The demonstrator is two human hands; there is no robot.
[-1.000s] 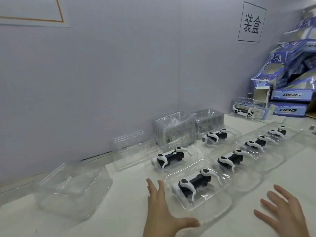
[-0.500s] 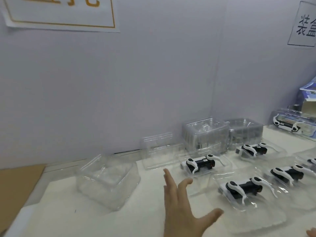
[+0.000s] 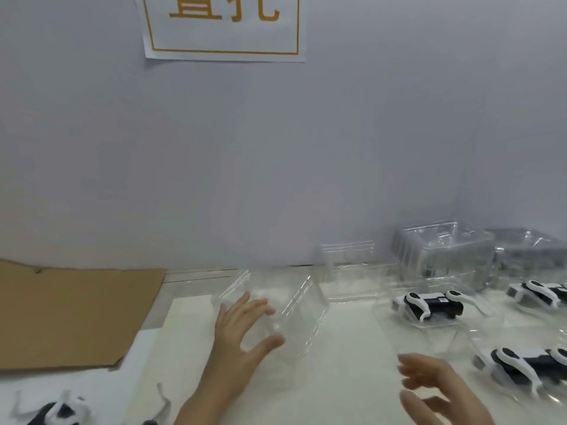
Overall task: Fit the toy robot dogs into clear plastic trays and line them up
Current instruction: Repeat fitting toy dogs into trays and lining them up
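Clear plastic trays fill the right half of a white table [image 3: 337,378] that is pushed against a pale grey wall. Near the middle stands a stack of empty trays [image 3: 294,305]. The person's left hand [image 3: 242,329] is at its near left side, fingers straight and spread, with the thumb held wide across the front wall. Whether skin meets plastic cannot be told.

The right hand [image 3: 438,391] hovers low over the table further right. It is blurred, its fingers loosely spread and grasping nothing.

Just right of the stack, a black-and-white toy robot dog [image 3: 429,305] sits in its own tray. A second dog [image 3: 540,294] sits in a tray at the right edge, and a third dog [image 3: 527,366] sits in a tray nearer the viewer.

Behind them, two taller tray stacks [image 3: 445,253] stand by the wall, and a single tray [image 3: 349,265] lies to their left. At the bottom left corner lies a loose dog [image 3: 58,409], too blurred to make out. A brown cardboard sheet [image 3: 67,314] lies flat at the far left. A paper sign [image 3: 224,26] with orange characters and an orange border hangs on the wall.
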